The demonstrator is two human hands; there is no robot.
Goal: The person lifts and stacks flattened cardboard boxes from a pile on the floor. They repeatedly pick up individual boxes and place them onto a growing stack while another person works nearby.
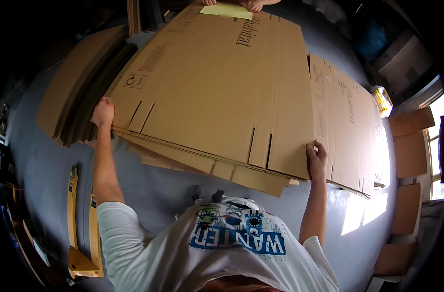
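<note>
A large flattened cardboard box (202,87) with dark print and cut slots lies in front of me, on top of a stack of more cardboard sheets (246,178). My left hand (103,111) is closed on its left edge, near the close corner. At the right edge, close to the near right corner, my right hand (317,155) pinches the board between thumb and fingers. Across from me, another person's hands (256,5) rest at the far edge, beside a pale yellow-green sheet (226,10) on the box.
A second pile of flattened boxes (346,126) stands to the right. Dark-edged boards (81,82) are stacked at the left. A yellow pallet jack (85,263) sits on the grey floor at lower left. Brown panels (406,209) lean by the window at right.
</note>
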